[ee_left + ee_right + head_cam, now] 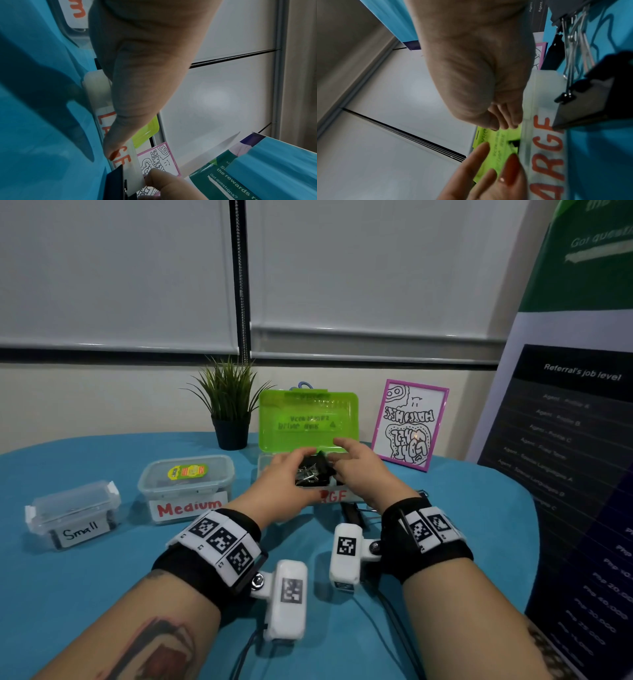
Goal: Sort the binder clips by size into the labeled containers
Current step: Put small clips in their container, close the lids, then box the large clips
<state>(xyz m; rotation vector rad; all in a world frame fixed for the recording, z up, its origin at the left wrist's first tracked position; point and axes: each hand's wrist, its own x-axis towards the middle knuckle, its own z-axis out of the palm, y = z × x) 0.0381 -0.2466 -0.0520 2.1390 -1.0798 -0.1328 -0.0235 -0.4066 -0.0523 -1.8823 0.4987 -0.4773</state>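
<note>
The Large container (334,495) stands mid-table with its green lid (308,419) raised. Black binder clips (313,472) with silver handles are heaped in it. My left hand (286,474) arches over the heap's left side with fairly straight fingers (476,159); its thumb (116,135) rests on the Large label (102,117). My right hand (354,465) hovers at the heap's right side, index finger extended and the other fingers (503,121) loosely curled with nothing between them. One black clip (513,143) pokes above the rim (527,135) between the hands. More large clips (354,513) lie on the cloth by my right wrist.
The lidded Medium container (186,481) and the lidded Small container (73,508) stand to the left on the blue tablecloth (85,577). A potted plant (231,412) and a pink-framed drawing (409,424) stand at the back. A banner (565,474) rises along the right edge.
</note>
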